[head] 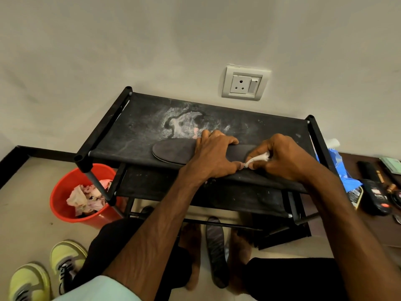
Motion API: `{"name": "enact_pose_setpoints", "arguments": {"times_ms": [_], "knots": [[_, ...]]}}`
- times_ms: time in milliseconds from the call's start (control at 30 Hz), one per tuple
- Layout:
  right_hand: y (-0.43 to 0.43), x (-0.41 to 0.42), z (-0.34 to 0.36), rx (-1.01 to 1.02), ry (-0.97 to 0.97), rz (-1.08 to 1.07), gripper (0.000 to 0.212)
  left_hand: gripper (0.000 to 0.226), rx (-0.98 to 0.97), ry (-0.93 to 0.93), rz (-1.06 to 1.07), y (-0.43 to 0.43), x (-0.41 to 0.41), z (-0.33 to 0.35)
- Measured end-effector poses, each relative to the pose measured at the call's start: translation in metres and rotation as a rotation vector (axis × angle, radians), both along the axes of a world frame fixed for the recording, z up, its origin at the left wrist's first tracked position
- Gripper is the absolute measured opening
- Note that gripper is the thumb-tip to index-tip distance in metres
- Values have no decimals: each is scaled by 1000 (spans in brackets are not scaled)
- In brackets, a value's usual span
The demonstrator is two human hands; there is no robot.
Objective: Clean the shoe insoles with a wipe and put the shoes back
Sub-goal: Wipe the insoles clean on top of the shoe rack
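Hands arch over rack [134, 127]: left hand [213, 153] grips insole [173, 151], right hand [282, 157] pinches wipe [261, 157].

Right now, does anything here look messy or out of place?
Yes. A white powdery smear stains the top shelf, just behind the insole being wiped. A second insole lies on the floor, apart from the shoes.
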State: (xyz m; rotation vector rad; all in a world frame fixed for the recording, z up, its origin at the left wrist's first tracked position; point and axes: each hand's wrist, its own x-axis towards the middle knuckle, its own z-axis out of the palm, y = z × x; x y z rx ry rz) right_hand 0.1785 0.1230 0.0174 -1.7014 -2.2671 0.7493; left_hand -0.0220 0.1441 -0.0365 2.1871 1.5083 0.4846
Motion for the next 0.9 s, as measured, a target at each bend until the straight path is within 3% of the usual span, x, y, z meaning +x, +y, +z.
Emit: {"name": "enact_pose_setpoints", "arguments": {"times_ms": [200,533,733,900], "knots": [[3,-6,-4,26,-67,-96,19,72,6,31,-2,1,0,2],[34,-30,-26,309,-137,-331,19,70,-32,34,-18,-2,-1,6],[29,-6,-18,355,98,-412,9,75,-52,72,-73,-4,-9,17],[15,4,-11,350,164,-395,8,76,-49,116,-64,-2,-34,31]]}}
